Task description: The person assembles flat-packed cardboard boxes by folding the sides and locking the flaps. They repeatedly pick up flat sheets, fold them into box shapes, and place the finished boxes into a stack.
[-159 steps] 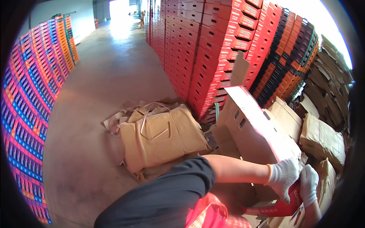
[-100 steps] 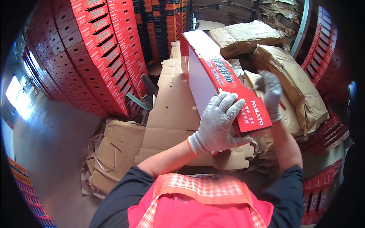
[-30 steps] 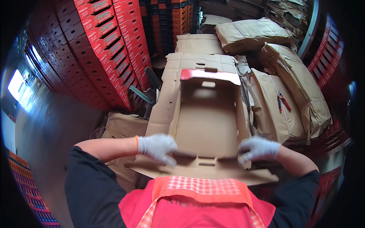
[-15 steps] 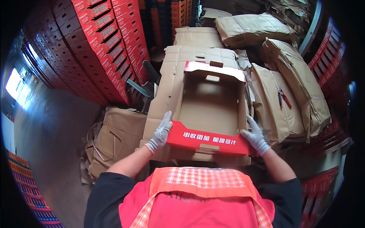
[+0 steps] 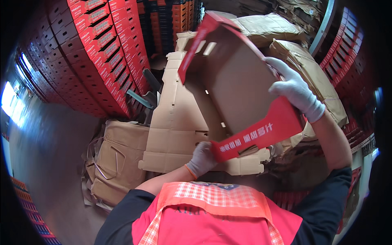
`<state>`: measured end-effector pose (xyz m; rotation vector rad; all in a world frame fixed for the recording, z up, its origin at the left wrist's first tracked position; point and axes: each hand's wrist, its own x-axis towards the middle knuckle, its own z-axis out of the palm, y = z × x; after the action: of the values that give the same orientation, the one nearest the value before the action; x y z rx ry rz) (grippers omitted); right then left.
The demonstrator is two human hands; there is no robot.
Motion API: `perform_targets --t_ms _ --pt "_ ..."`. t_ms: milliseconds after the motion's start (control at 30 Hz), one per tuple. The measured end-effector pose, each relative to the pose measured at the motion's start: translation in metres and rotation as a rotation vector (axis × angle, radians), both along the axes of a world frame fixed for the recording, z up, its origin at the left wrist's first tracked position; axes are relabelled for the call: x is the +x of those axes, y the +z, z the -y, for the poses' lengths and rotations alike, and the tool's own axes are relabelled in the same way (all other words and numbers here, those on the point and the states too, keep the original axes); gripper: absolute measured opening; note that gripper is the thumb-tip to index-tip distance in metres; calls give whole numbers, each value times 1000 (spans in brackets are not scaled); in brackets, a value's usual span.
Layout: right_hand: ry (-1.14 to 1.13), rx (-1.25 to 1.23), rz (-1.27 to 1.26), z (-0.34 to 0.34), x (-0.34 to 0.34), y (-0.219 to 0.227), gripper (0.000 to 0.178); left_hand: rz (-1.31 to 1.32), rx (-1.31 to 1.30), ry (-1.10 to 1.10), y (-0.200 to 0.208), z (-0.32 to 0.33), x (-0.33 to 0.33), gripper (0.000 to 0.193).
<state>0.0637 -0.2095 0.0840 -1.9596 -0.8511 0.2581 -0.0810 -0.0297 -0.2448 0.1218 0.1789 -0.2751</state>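
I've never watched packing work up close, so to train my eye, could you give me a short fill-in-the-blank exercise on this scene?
1. Of the left hand and the right hand, the ____ one is higher in the picture.
2. The tilted cardboard box is held by ____ hands.
3. The printed outside of that cardboard box is ____.
4. Its bare inside is ____.

Missing words: right; two; red; brown.
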Motion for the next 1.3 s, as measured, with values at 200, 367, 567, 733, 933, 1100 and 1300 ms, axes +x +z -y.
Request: perform_targets --t_ms 200,367,567,733,933,1100,1300 --pt "129 -194 619 -63 -34 -12 48 415 1469 -461 77 -14 -32 50" --pt "-189 -110 680 -64 -13 -26 25 1128 2617 953 243 -23 -14 86" --pt "-280 -68 919 -22 -14 -20 30 1083 2563 204 306 -35 63 87" --pt "-165 -324 677 6 -9 1 23 1145 2556 95 305 -38 62 95" --pt "58 -607 1168 -18 7 -3 22 1179 2488 229 294 -38 68 91" --pt "-26 -611 688 -49 36 -26 30 1133 2467 453 270 -33 66 88" --pt "132 -194 750 -63 14 -31 36 993 1404 784 264 -50 81 74"
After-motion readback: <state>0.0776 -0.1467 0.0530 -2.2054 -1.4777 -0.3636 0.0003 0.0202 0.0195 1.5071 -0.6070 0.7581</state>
